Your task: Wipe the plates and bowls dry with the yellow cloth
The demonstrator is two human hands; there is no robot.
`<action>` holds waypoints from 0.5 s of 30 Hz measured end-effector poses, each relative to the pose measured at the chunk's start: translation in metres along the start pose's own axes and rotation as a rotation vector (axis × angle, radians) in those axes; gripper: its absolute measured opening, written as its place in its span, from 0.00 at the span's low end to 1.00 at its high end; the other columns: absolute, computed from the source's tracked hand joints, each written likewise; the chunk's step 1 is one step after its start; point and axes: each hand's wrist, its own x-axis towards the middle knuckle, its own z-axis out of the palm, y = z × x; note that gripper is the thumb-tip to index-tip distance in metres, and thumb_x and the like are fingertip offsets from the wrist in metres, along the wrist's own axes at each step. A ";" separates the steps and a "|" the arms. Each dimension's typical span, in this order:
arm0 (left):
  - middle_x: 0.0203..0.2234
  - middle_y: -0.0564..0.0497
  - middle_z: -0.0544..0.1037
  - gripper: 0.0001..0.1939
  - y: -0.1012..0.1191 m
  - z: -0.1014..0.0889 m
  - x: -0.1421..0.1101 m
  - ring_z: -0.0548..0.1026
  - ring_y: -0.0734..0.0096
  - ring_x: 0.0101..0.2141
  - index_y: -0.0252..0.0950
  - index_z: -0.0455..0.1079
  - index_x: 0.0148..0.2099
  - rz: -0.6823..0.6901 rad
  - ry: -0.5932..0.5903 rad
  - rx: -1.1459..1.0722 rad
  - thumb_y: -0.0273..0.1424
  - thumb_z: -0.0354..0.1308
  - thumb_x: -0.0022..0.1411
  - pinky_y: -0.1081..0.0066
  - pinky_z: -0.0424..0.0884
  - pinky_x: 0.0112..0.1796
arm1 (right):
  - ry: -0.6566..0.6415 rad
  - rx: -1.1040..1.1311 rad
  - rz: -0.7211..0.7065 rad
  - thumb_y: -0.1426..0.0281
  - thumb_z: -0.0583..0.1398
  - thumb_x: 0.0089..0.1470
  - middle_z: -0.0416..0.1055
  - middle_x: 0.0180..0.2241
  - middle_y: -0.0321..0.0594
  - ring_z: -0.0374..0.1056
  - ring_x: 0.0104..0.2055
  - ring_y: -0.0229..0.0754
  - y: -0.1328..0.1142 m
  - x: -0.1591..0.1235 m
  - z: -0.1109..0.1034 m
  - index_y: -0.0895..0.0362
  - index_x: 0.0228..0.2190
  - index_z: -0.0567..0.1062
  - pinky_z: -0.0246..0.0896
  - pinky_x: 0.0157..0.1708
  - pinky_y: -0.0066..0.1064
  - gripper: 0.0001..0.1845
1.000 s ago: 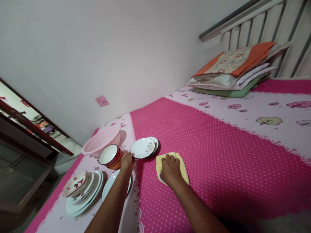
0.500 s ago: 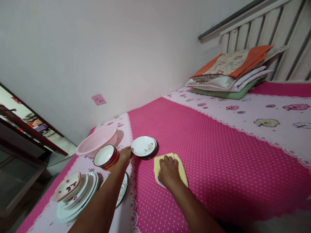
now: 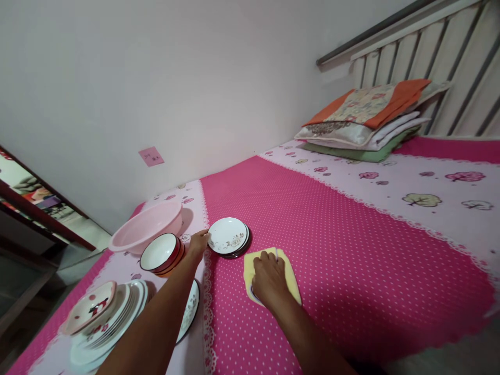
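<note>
My left hand pinches the left rim of a small white plate with a brown flower print. That plate lies on a short stack of dark-rimmed plates, slightly off to the left of them. Bent fingers of my right hand press a folded yellow cloth against the pink bedspread. Partly hidden behind my left forearm is a larger dark-rimmed plate with a grey flower pattern.
Left of my left arm stand nested red and orange bowls, a pink basin and a stack of white plates topped by a patterned bowl. Folded pillows lie near the headboard. A wall rises behind the bed.
The view has shifted slightly, so the dishes appear a little further left. Both hands keep their places, the left at the plate's rim and the right on the cloth.
</note>
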 end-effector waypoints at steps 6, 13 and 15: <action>0.50 0.45 0.79 0.16 -0.001 0.009 0.012 0.79 0.60 0.45 0.34 0.74 0.55 0.013 0.059 0.146 0.38 0.63 0.71 0.57 0.80 0.45 | 0.000 -0.009 0.005 0.73 0.60 0.54 0.74 0.52 0.55 0.66 0.55 0.59 0.000 0.000 0.000 0.60 0.45 0.80 0.53 0.54 0.49 0.16; 0.49 0.46 0.79 0.15 0.001 0.020 0.011 0.79 0.60 0.46 0.34 0.75 0.53 0.022 0.105 0.148 0.38 0.63 0.70 0.56 0.79 0.46 | -0.005 -0.025 0.002 0.74 0.59 0.56 0.74 0.52 0.54 0.66 0.56 0.58 0.002 0.000 0.002 0.60 0.46 0.80 0.52 0.54 0.47 0.16; 0.49 0.46 0.79 0.15 0.004 0.021 0.009 0.79 0.60 0.45 0.34 0.75 0.53 0.050 0.117 0.082 0.38 0.63 0.70 0.57 0.79 0.45 | -0.010 -0.031 0.003 0.74 0.59 0.56 0.74 0.52 0.55 0.66 0.55 0.57 0.002 0.000 0.002 0.60 0.45 0.79 0.52 0.54 0.46 0.16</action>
